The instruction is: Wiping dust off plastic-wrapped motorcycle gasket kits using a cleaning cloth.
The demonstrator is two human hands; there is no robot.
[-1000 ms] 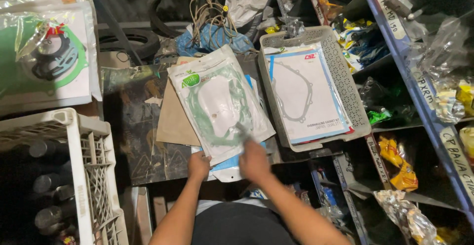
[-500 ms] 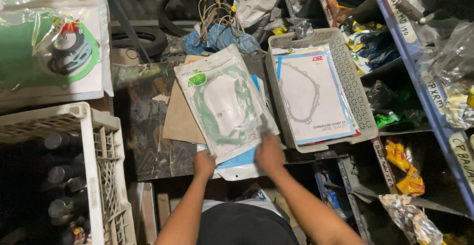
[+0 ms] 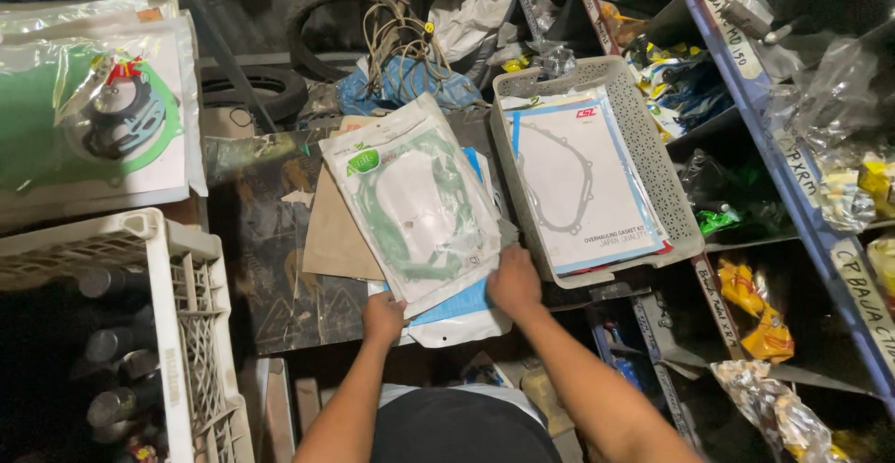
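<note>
Grey perforated plastic basket (image 3: 653, 160), right of centre, holding flat white gasket packets (image 3: 583, 188). White plastic crate (image 3: 182, 332), near left, with dark bottles (image 3: 103, 342) inside. Green gasket packs (image 3: 93, 118), far left. Rubber tyres (image 3: 252, 90), far centre, beside a coil of cords (image 3: 396, 39). Blue shelf rail (image 3: 792, 183), right; yellow packets (image 3: 755, 318) below it.

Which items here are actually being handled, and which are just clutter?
In hand:
left hand and right hand on the stack of gasket packets
brown card under the stack

Lying about:
grey basket of packets
white crate
tyre
cord bundle
</note>
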